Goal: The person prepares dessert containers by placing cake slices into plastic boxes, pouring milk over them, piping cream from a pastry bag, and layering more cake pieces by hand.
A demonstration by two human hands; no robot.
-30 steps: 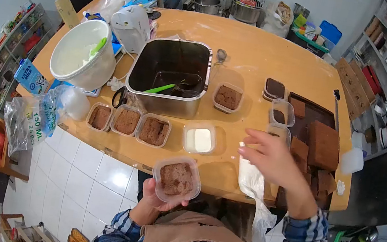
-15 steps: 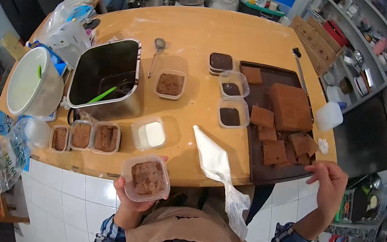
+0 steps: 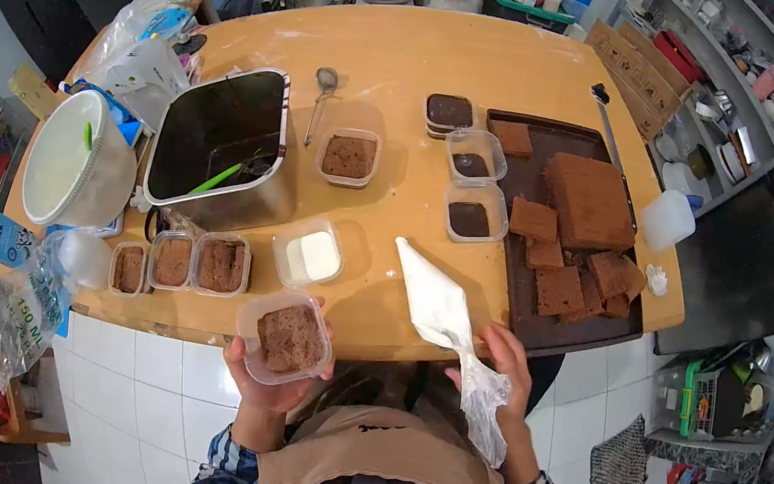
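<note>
My left hand (image 3: 270,394) holds a clear plastic tub (image 3: 284,337) at the table's front edge, its fingers wrapped round the sides. A piece of brown chocolate cake (image 3: 291,336) lies in the bottom of that tub. A piping bag (image 3: 433,300) full of white cream lies with its tip pointing away, its twisted clear tail hanging over the edge. My right hand (image 3: 510,373) is at the bag's neck, thumb on one side and fingers on the other, apart and not closed. The bag's tail covers part of this palm.
A dark baking tray (image 3: 525,299) at right carries a cake block (image 3: 590,203) and several cut pieces. Tubs with cake or chocolate stand about, beside a tub with white cream (image 3: 312,256). Leftward are a deep metal pan (image 3: 263,192), a white bucket (image 3: 55,164) and a small strainer (image 3: 325,80).
My right hand has come from beside the tray's right corner leftward to the piping bag's neck. The tub in my left hand has shifted slightly up and left in view.
</note>
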